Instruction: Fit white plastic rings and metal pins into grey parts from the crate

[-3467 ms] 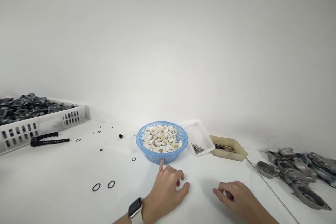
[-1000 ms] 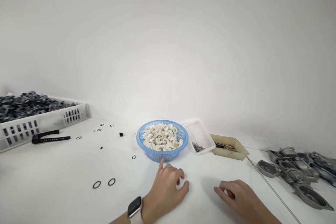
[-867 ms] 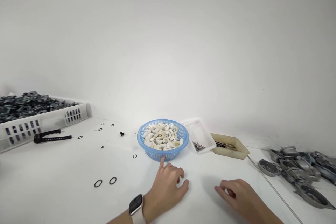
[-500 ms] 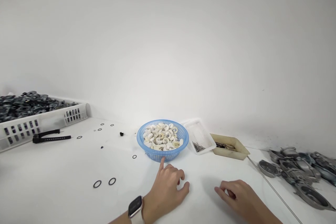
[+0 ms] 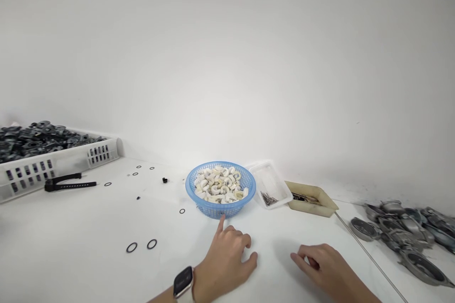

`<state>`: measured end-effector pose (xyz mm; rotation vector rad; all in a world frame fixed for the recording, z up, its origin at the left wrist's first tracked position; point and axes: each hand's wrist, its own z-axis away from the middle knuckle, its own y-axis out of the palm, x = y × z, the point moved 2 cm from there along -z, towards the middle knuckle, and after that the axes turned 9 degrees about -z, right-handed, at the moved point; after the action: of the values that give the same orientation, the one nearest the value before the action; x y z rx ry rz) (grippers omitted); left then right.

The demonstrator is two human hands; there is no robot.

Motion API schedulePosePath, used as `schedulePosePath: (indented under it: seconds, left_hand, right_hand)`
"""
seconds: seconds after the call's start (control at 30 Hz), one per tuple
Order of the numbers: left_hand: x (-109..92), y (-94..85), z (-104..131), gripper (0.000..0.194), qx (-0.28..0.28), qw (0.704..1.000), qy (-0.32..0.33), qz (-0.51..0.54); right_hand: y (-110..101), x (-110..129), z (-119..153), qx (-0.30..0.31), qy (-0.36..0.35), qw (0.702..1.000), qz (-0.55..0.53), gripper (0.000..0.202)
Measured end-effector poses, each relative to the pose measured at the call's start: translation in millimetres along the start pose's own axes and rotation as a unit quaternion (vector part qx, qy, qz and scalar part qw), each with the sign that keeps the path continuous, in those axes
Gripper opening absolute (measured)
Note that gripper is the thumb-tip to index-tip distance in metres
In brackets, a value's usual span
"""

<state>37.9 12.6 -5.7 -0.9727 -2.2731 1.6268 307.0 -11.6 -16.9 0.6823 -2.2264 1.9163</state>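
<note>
The left hand (image 5: 227, 259) is half open, its forefinger pointing at the near side of the basket (image 5: 208, 209); I cannot tell whether they touch. The right hand (image 5: 318, 265) is loosely curled, and its palm is hidden, so I cannot tell if it grips anything. The basket, full of white parts (image 5: 216, 191), stands on the desk (image 5: 88, 265), left of the tray (image 5: 266, 180).

Just ahead of my left hand (image 5: 229, 258) stands the basket (image 5: 209, 209) of pieces (image 5: 219, 183), with the tray (image 5: 266, 179) of pins (image 5: 269, 200), then the box (image 5: 313, 208), to its right. Right of my right hand (image 5: 322, 265) lie the rod (image 5: 370, 254) and, beyond it, the castings (image 5: 408, 228). Left of the basket, rings (image 5: 148, 247) lie on the table (image 5: 85, 241), and farther left the strap (image 5: 73, 186) lies before the crate (image 5: 69, 157).
</note>
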Motion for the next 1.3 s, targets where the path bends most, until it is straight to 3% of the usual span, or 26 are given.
schedulePosePath:
  seconds: [0.33, 1.3]
  left_hand:
    - [5.8, 2.0, -4.0, 0.009, -0.001, 1.0, -0.026, 0.013]
    - [4.7, -2.6, -5.2, 0.01, 0.017, 0.999, -0.027, 0.013]
  right_hand:
    - [-1.5, 0.8, 2.0, -0.032, -0.018, 0.999, 0.001, 0.041]
    - [-0.9, -0.3, 0.9, -0.02, -0.007, 1.0, -0.007, 0.041]
